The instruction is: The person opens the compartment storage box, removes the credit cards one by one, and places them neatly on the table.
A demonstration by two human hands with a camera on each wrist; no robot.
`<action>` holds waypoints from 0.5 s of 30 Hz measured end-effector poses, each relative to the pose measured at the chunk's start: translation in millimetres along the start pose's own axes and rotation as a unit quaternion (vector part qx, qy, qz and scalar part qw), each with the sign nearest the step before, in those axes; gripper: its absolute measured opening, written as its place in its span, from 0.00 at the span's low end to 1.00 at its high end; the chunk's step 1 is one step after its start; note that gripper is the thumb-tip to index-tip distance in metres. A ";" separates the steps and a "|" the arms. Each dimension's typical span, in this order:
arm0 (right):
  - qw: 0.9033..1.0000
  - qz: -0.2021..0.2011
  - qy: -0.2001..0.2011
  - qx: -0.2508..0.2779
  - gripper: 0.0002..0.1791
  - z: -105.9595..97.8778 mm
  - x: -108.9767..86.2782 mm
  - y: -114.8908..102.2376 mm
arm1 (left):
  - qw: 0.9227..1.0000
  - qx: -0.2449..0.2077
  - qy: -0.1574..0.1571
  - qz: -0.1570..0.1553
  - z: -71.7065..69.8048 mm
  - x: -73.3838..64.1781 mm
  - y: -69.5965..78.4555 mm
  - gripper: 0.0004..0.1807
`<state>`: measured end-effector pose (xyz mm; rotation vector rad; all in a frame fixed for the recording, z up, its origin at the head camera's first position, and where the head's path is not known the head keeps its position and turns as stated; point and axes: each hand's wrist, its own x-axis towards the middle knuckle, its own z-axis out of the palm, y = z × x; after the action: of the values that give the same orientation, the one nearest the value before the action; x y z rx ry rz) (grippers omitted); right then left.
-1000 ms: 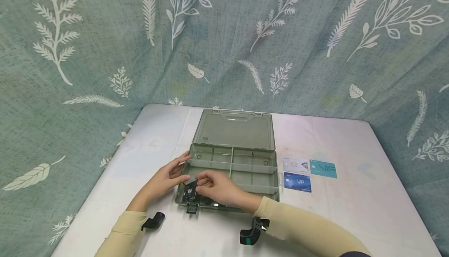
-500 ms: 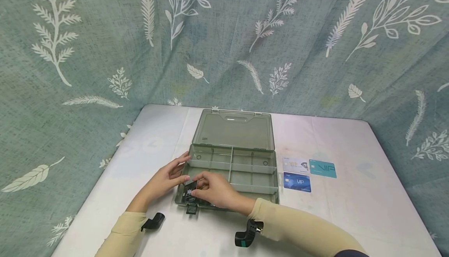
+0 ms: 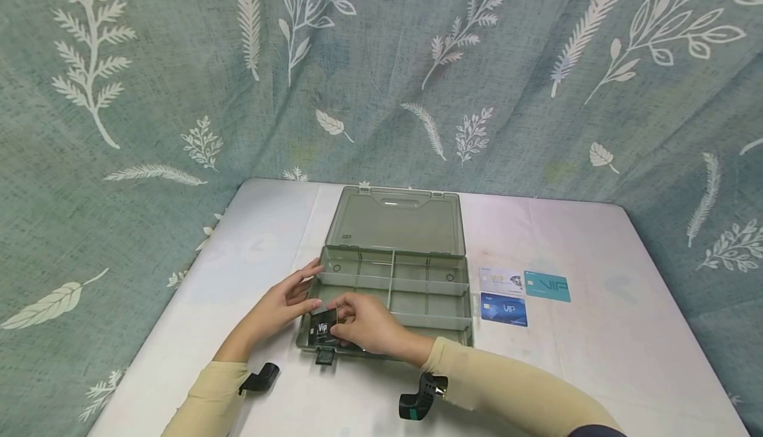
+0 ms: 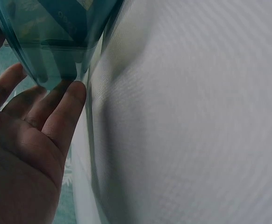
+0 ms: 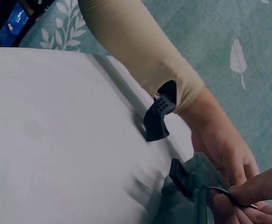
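Observation:
A translucent grey-green divided box [image 3: 429,303] lies with its lid [image 3: 396,222] swung back. My right hand [image 3: 372,323] pinches the right side of a black VIP card [image 3: 322,328] in the front left of the box. In the right wrist view the card [image 5: 225,192] shows edge-on and looks bent between thumb and fingers. My left hand [image 3: 279,306] rests on the box's left wall, its fingers loosely extended. Seen from the left wrist, the fingertips of that hand [image 4: 28,135] touch the side of the box [image 4: 61,51].
Right of the box lie a silver VIP card [image 3: 502,281], a teal VIP card [image 3: 547,286] and a blue VIP card [image 3: 504,309]. The box's latch [image 3: 324,357] sticks out at the front. A leaf-patterned cloth [image 3: 381,93] hangs around the white table [image 3: 584,238].
My right hand has shifted slightly left. The black card in it has changed its tilt, and its face shows more fully. My left hand stays against the box wall.

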<state>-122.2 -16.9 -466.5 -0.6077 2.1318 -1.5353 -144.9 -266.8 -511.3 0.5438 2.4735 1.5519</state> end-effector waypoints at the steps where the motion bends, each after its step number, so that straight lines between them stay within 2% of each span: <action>1: 1.000 0.000 -0.001 0.000 0.19 -0.2 0.2 0.2 | 1.000 -0.001 -0.001 0.000 0.1 -0.2 0.5 0.38; 15: 1.000 0.005 -0.009 0.011 0.17 -6.0 -2.6 -0.8 | 1.000 -0.005 -0.001 -0.001 -0.1 -0.6 1.8 0.39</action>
<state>-123.5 -11.1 -463.8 -0.6003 2.0987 -1.5400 -144.0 -266.4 -509.7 0.5420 2.4627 1.5617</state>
